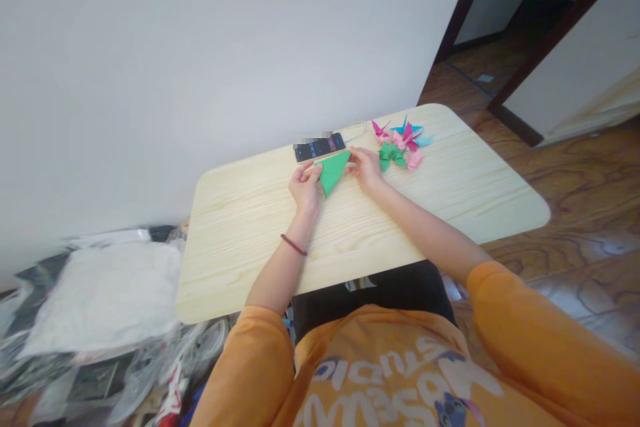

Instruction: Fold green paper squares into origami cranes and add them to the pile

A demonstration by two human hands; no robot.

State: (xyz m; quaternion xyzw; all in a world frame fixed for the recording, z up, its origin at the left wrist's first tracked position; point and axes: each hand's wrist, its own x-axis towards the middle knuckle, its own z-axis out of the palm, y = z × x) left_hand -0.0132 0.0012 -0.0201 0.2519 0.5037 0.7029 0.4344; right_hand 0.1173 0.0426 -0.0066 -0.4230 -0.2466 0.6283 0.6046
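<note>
A green sheet of origami paper (332, 172), folded into a triangle, is held up between my two hands just above the table. My left hand (305, 188) pinches its left corner between thumb and fingers. At the right corner, my right hand (366, 168) grips the paper with its fingertips. One point of the triangle hangs down toward me. Beyond the paper lies a phone (320, 147) with its screen lit. Close to my right hand sits a cluster of folded paper figures (400, 140) in pink, magenta, blue and green.
The pale wooden table (240, 233) has rounded corners and stands against a white wall (225, 47). A white cable (356, 136) runs from the phone along the back edge. Bags and a white package (110, 293) are piled left of the table. A doorway opens at the right.
</note>
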